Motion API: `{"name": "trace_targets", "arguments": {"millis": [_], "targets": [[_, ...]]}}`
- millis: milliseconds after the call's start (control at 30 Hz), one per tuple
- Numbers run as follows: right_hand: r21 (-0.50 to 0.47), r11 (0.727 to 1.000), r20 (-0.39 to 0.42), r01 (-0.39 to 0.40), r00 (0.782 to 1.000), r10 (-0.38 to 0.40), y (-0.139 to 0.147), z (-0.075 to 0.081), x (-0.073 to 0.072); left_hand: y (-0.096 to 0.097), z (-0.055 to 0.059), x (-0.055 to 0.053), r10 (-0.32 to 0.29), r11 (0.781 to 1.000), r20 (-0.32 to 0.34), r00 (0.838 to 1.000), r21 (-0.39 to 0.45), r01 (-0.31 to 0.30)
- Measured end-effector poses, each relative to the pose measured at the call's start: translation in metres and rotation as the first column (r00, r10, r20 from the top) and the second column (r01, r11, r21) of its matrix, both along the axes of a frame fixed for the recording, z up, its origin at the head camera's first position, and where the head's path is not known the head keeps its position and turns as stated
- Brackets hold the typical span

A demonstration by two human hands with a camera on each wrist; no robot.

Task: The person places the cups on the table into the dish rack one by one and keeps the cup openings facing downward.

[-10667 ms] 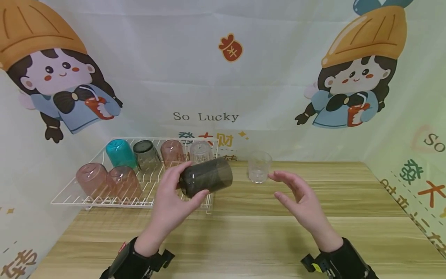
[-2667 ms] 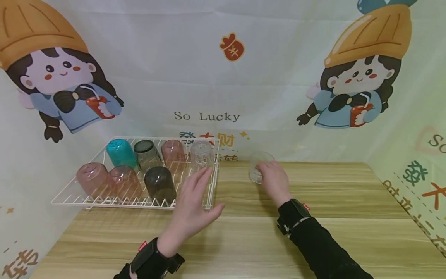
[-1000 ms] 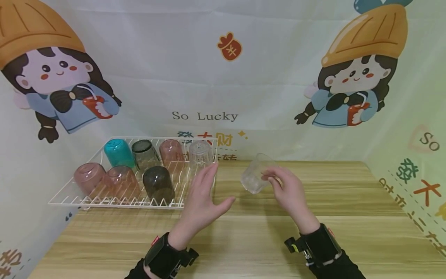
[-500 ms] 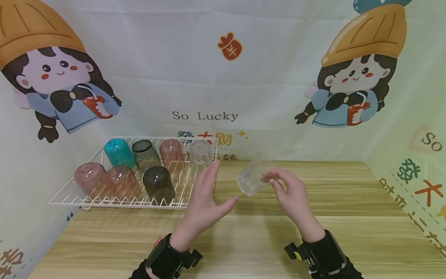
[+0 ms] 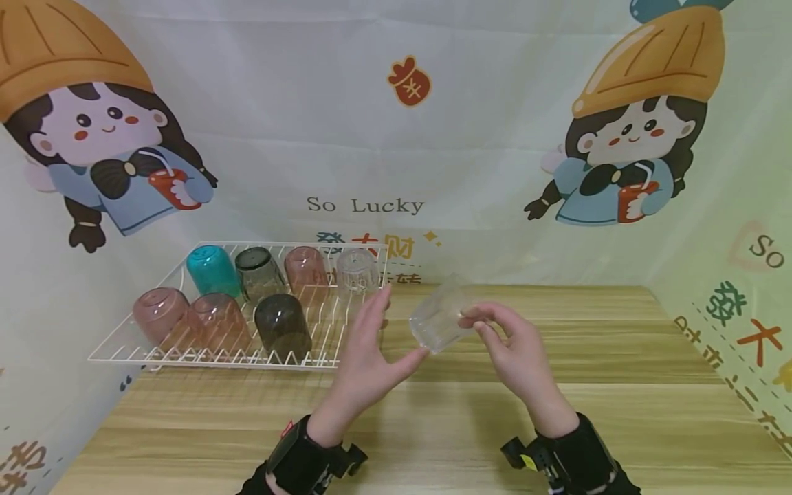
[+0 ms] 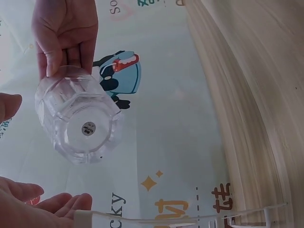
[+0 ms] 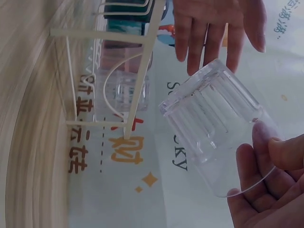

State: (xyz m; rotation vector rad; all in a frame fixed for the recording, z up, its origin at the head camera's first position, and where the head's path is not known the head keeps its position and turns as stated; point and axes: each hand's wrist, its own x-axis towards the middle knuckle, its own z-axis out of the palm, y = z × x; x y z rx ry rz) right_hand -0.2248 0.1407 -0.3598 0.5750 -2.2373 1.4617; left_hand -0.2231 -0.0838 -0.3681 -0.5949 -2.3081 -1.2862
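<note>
A clear faceted glass [image 5: 441, 317] is held in the air above the table, tilted with its base toward the left. My right hand [image 5: 513, 347] pinches it near the rim between thumb and fingers, as the right wrist view shows the glass [image 7: 213, 123] from the side. Its round base, bearing a small dark sticker, faces the camera in the left wrist view, where the glass [image 6: 85, 118] appears. Beside the base, my left hand [image 5: 371, 357] has its fingers extended and thumb spread, holding nothing. Whether the left thumb touches the base I cannot tell.
On the left stands a white wire rack [image 5: 204, 363] carrying several upside-down glasses, among them a turquoise glass [image 5: 213, 270], a dark grey glass [image 5: 282, 326] and a clear glass [image 5: 357, 269]. A printed cloth [image 5: 482, 137] hangs behind the wooden table [image 5: 445, 433].
A dark glass, earlier in my left hand, now stands inverted on the rack. My right hand has lifted the clear glass off the table, tilted it and brought it left toward my left hand.
</note>
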Motion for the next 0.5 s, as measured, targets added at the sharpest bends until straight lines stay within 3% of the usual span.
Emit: {"name": "trace_targets", "arguments": {"millis": [167, 367, 500], "targets": [[-0.1, 0.994, 0.076, -0.051, 0.995, 0.059, -0.002, 0.0027, 0.0029, 0.0031, -0.0005, 0.0004, -0.02, 0.999, 0.007, 1.0, 0.047, 0.02], [-0.167, 0.98, 0.081, -0.11, 0.989, 0.125, -0.0043, 0.0043, 0.0041, 0.0045, -0.0015, 0.002, -0.018, 0.997, 0.037, 0.999, 0.072, 0.015], [-0.176, 0.976, 0.081, -0.128, 0.986, 0.144, -0.0063, 0.0045, 0.0054, 0.0055, -0.0021, 0.0024, -0.05, 0.992, 0.04, 0.998, 0.115, 0.045]]}}
